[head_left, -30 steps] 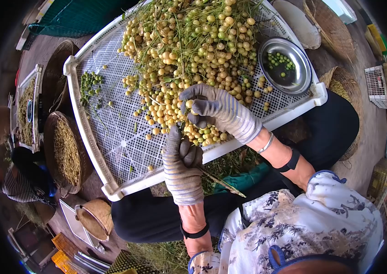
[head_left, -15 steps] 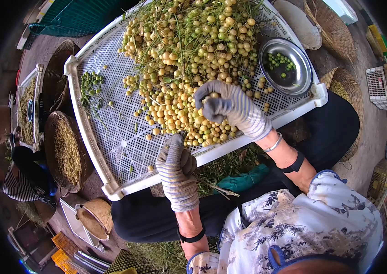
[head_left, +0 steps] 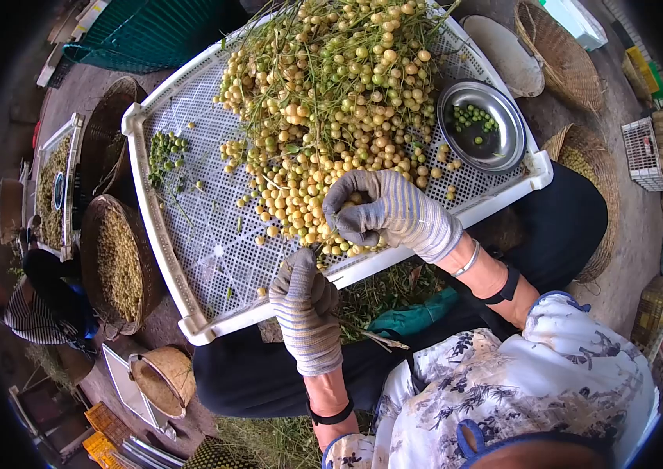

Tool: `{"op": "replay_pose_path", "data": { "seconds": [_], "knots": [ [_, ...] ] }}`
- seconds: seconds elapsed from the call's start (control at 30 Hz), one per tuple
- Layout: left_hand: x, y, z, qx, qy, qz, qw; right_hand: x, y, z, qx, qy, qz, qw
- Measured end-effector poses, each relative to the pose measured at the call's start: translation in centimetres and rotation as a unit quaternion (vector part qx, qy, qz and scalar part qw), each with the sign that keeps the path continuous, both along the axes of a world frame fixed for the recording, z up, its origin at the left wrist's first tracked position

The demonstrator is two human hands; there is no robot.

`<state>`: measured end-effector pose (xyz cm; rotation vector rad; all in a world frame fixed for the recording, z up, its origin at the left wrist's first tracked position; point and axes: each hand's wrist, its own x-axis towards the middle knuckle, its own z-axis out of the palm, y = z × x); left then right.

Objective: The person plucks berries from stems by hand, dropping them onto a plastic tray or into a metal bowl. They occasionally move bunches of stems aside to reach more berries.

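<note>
My left hand [head_left: 302,293], in a striped, stained glove, is closed by the front edge of a white perforated tray [head_left: 191,270]. Thin bare stems [head_left: 378,339] stick out from its lower right side. My right hand [head_left: 382,211], gloved alike, hovers over the tray's front with thumb and fingers curled together. Whatever they may pinch is too small to make out. Round yellow berries [head_left: 284,205] lie loose beneath and left of it. Behind them rises a heap of stemmed yellow-green berries [head_left: 331,86].
A metal bowl [head_left: 507,139] with green berries stands at the tray's right. Small green berries [head_left: 166,152] lie at its left. Baskets [head_left: 148,277] flank the tray, and a green basket [head_left: 136,35] stands behind. Another person [head_left: 34,313] sits far left. Cut greenery [head_left: 386,291] lies below.
My right hand has moved slightly left and down, its fingers now curled nearer my left hand. My left hand sits a little lower. The view has shifted slightly.
</note>
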<state>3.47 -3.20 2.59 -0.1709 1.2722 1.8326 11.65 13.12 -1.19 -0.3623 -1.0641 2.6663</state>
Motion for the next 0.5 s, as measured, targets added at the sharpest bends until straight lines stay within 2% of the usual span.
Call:
{"op": "replay_pose_path", "data": {
  "seconds": [0.13, 0.17, 0.2, 0.23, 0.27, 0.3, 0.4, 0.47, 0.5],
  "knots": [
    [-0.9, -1.4, -0.3, 0.024, 0.007, 0.040, 0.999, 0.2, 0.8, 1.6, 0.060, 0.025, -0.073, 0.995],
    [-1.8, -2.0, -0.2, 0.076, -0.009, 0.023, 0.997, 0.3, 1.2, 2.4, 0.089, 0.005, -0.100, 0.991],
    [-1.5, -2.6, 0.3, 0.031, 0.018, 0.061, 0.998, 0.5, 2.0, 2.8, 0.165, -0.040, -0.093, 0.981],
    [-1.7, -3.1, 0.7, 0.036, 0.017, 0.072, 0.997, 0.8, 2.7, 2.4, 0.369, -0.075, -0.070, 0.924],
    [-2.0, -3.9, 1.1, 0.043, 0.017, 0.083, 0.995, 0.9, 3.4, 2.1, 0.558, -0.107, -0.048, 0.822],
    [-2.1, -4.5, 1.9, 0.047, 0.032, 0.086, 0.995, 0.8, 4.0, 3.5, 0.685, -0.155, -0.002, 0.711],
    [-2.8, -8.5, 4.0, 0.050, 0.121, 0.114, 0.985, 0.0, 6.4, 5.4, 0.666, -0.151, -0.022, 0.730],
    [-3.9, -13.8, 4.9, 0.043, 0.217, 0.152, 0.963, -0.8, 8.9, 6.5, 0.534, -0.143, -0.112, 0.825],
    [-5.1, -18.6, 4.8, 0.097, 0.217, 0.135, 0.962, -1.3, 10.6, 7.5, 0.572, -0.169, -0.155, 0.788]
  ]
}}
